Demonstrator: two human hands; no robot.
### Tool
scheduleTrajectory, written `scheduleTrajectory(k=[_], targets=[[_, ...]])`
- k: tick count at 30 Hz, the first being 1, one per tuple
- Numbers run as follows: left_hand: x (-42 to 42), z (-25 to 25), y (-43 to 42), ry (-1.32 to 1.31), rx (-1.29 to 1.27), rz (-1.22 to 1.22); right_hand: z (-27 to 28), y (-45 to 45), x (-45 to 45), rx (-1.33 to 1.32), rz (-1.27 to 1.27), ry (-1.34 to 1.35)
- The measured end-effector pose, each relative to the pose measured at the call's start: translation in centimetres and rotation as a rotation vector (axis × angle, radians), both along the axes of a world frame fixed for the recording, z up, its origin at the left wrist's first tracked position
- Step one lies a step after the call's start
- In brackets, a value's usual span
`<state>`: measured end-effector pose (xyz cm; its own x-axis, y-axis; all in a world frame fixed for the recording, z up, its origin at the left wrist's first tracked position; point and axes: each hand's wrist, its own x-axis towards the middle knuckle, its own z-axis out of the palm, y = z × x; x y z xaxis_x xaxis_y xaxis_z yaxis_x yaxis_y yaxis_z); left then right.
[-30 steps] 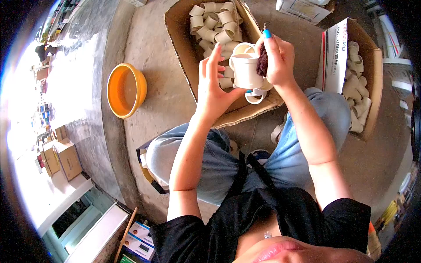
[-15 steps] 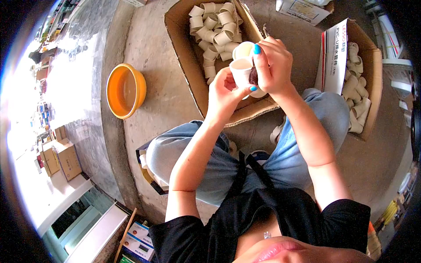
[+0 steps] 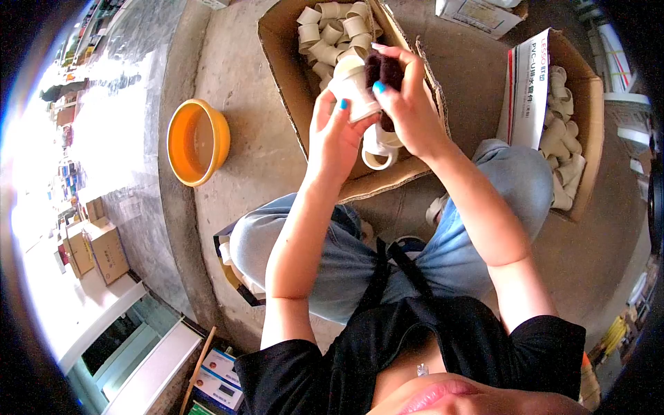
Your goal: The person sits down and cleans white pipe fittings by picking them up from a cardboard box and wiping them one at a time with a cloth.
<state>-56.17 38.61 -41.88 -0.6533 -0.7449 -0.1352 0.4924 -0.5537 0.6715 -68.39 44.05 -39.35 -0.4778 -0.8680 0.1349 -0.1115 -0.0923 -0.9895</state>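
Note:
Over the open cardboard box [image 3: 290,90], my left hand [image 3: 332,135] grips a white PVC pipe fitting [image 3: 356,93], thumb on its side. Its exact shape is partly covered by my fingers. My right hand [image 3: 411,104] is closed on a dark brown, fuzzy cloth [image 3: 382,71], which lies against the right side of that fitting. Below my hands, another white fitting [image 3: 379,155] shows its round opening inside the box. Several cream-coloured pipe fittings [image 3: 332,31] are heaped at the box's far end.
An orange basin [image 3: 223,142] stands on the concrete floor to the left. To the right is a second carton [image 3: 588,138] with several fittings and a printed flap. Another box [image 3: 477,19] sits at the back. My bent knees [image 3: 519,180] flank the near side of the middle box.
Both hands have shifted slightly left with the fitting, which is now tilted differently. The dark cloth shows more fully, and a fitting below my hands has come into view.

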Motion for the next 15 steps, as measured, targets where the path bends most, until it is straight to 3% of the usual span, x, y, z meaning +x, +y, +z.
scheduleTrajectory(k=[2,4,5,8,9,12,15], targets=[[-0.1,0.4,-0.1,-0.038,-0.041,0.065,-1.0,-0.1,-0.4,-0.167,0.017,0.427],[0.0,0.3,-0.7,-0.013,0.007,0.047,0.0,0.2,-0.8,-0.181,0.082,0.627],[0.2,0.3,-1.0,-0.032,-0.010,0.013,0.3,0.3,-0.6,-0.230,0.092,0.583],[-0.1,0.4,-1.1,-0.117,-0.120,0.045,0.4,0.4,-0.1,-0.279,0.169,0.772],[0.1,0.5,-1.0,-0.062,0.012,0.028,0.3,0.4,0.1,-0.320,0.144,0.848],[-0.6,-0.1,0.0,-0.015,0.068,0.045,0.8,0.6,-0.1,-0.257,0.094,0.991],[-2.2,0.3,1.1,-0.150,-0.060,0.102,-0.8,-0.4,-0.5,-0.311,-0.077,0.804]])
